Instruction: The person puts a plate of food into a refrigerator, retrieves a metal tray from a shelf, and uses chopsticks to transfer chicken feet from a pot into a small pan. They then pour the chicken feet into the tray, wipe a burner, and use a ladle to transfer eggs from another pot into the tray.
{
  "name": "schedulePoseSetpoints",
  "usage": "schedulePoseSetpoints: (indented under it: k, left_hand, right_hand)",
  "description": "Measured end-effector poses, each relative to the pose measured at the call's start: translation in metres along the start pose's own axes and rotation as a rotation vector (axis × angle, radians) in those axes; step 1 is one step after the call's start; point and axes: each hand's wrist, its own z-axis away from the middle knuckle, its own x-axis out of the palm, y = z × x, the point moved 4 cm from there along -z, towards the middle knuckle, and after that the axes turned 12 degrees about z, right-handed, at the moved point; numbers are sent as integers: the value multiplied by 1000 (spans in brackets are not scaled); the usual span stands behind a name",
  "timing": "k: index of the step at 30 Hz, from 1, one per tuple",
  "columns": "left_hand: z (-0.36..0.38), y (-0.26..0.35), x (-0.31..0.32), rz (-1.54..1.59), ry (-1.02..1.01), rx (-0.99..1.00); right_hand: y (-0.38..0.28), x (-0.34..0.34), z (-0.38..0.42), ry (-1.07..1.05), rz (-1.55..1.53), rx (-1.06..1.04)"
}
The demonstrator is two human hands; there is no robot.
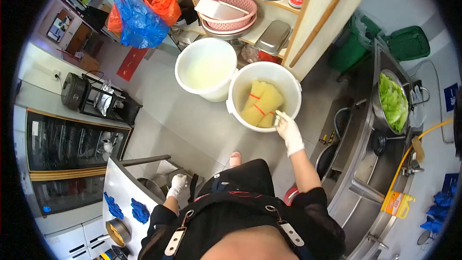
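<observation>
My right hand (287, 131), in a white glove, reaches to the lower right rim of a white bucket (293, 78). Its fingers are pressed together around something small that I cannot make out. Inside that bucket, yellowish bundles (265, 101) tied with red bands lie in liquid. A second white bucket (219, 95) with pale cloudy contents touches it on the left. My left hand (178, 183), also gloved in white, is low beside the white table's corner, fingers curled, and what it may hold is hidden.
Shelves (260, 36) with a pink basket (236, 12) stand beyond the buckets. On the right runs a metal sink counter (358, 163) with a bowl of green leaves (392, 101). A white table (120, 178) with blue gloves (140, 210) and a pot (118, 232) is at lower left.
</observation>
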Motion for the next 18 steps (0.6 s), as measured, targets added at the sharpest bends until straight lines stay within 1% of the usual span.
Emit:
schedulePoseSetpoints:
  k: [1, 3, 5, 7, 8, 9, 10, 12, 13, 15, 16, 17, 18]
  left_hand:
    - [-8, -11, -9, 78, 51, -38]
    - [-16, -26, -18, 134, 45, -129]
    - [5, -22, -8, 333, 160, -200]
    - [27, 7, 5, 355, 171, -164]
    - [34, 16, 16, 376, 186, -126]
    - [43, 10, 27, 397, 200, -88]
    - [49, 11, 36, 138, 171, 160]
    - [62, 42, 67, 7, 150, 126]
    - [79, 63, 86, 142, 165, -153]
    - [77, 59, 110, 174, 133, -306]
    - [75, 64, 120, 145, 145, -356]
    - [74, 68, 127, 117, 157, -407]
    - [71, 73, 133, 162, 189, -388]
  right_hand:
    - [0, 12, -36, 3, -46, 35]
    - [-4, 23, -105, 98, -104, 82]
    - [-19, 39, -166, 183, -100, 92]
    - [-40, 54, -225, 261, -40, 63]
    - [-36, 38, -272, 263, -17, 79]
    - [-48, 38, -302, 289, -34, 77]
    - [-56, 36, -326, 324, -63, 72]
    - [-70, 44, -364, 411, -76, 64]
    - [-73, 40, -389, 398, -162, 60]
    - [-70, 15, -450, 374, -335, 51]
    - [-71, 17, -469, 331, -241, 17]
    - [-75, 13, -485, 331, -274, 31]
    - [-81, 7, -498, 332, -306, 46]
